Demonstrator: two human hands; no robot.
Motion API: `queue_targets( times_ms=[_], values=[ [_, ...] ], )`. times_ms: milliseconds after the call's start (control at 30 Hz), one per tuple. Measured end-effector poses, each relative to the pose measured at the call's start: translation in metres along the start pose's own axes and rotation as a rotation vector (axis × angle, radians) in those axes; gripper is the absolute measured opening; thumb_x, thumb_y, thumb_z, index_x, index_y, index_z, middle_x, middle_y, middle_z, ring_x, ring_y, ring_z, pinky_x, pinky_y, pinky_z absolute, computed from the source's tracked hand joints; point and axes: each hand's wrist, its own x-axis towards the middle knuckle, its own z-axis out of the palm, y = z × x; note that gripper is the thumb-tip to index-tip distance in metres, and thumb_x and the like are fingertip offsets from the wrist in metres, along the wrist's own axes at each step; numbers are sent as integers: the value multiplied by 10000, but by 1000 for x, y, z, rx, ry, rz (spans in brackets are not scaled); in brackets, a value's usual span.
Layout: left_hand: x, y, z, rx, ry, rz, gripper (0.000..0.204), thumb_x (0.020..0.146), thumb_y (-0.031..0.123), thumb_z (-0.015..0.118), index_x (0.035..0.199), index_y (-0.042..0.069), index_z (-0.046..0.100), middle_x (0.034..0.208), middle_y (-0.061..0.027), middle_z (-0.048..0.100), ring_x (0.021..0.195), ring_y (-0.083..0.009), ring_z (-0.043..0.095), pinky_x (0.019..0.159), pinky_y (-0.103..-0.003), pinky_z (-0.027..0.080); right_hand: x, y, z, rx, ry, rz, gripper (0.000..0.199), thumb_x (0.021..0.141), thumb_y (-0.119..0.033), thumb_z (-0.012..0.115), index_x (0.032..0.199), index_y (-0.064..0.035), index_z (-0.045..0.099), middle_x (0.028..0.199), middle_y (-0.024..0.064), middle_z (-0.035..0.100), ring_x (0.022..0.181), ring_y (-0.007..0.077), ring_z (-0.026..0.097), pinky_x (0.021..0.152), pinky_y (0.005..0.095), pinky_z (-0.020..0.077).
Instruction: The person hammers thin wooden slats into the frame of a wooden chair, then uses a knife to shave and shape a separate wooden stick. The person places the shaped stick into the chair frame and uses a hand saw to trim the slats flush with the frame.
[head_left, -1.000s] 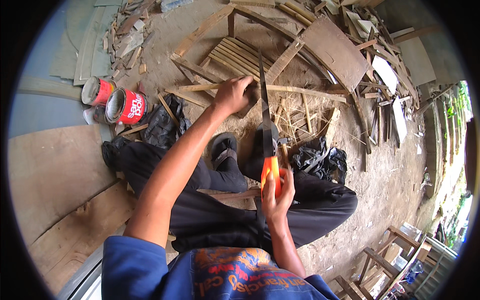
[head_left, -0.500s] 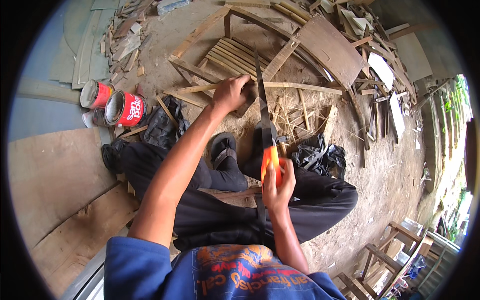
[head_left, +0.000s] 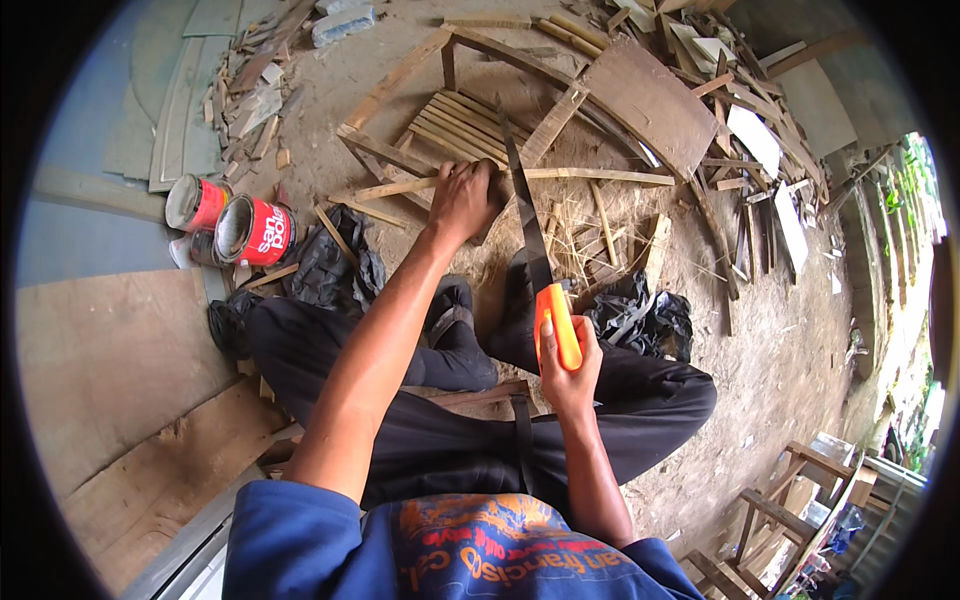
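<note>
Head | left hand [head_left: 462, 200] grip closed on 1 wood strip [head_left: 580, 176] | right hand [head_left: 570, 365] grip around 1 orange-handled saw [head_left: 556, 322] | 2 red cans [head_left: 258, 230]

You get even, soft daylight here — bright at the far right, with only faint shadows on the dirt. Focus stays sharp in the centre; straight edges bow toward the black rim — plain fisheye distortion.

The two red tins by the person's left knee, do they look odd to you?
Yes. Both red tins lie tipped on their sides on the ground with open mouths showing, beside a crumpled black bag. Nothing visibly spilled. Scrap wood lies scattered behind them.
</note>
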Motion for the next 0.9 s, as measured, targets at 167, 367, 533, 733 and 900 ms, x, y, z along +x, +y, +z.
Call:
queue_targets(
  times_ms=[167,367,533,733,900],
  values=[
    [0,19,-19,43,-193,-46,471,836,309,672,1165,-4,549,1126,-201,601,1131,-297,540,998,-468,353,9,-5,1,-42,-57,20,216,929,-154,696,862,16,581,609,32,559,553,59,495,521,245,406],
    [1,24,-28,241,-321,-34,682,702,374,807,1232,35,543,1161,-149,562,1138,-311,512,955,-430,373,9,-9,5,8,-60,-23,187,926,-120,676,853,18,572,612,32,562,555,57,498,515,248,400],
    [5,31,-27,224,-330,-118,621,709,359,803,1178,30,560,1150,-144,571,1116,-285,529,963,-415,371,-2,-5,2,-16,-88,-17,168,912,-89,674,852,17,559,611,38,555,551,55,497,510,247,397],
    [7,29,-23,233,-330,-119,592,731,380,786,1159,37,565,1127,-138,582,1096,-282,535,955,-413,369,-10,-8,1,-30,-76,24,144,903,-74,676,867,17,571,614,43,566,546,59,509,510,246,403],
    [8,27,-22,271,-327,-78,583,738,393,778,1146,35,565,1120,-141,586,1073,-282,546,937,-410,382,-8,-15,0,-20,-95,71,130,903,-74,674,887,17,583,621,40,578,553,66,529,514,246,413]
  ],
)
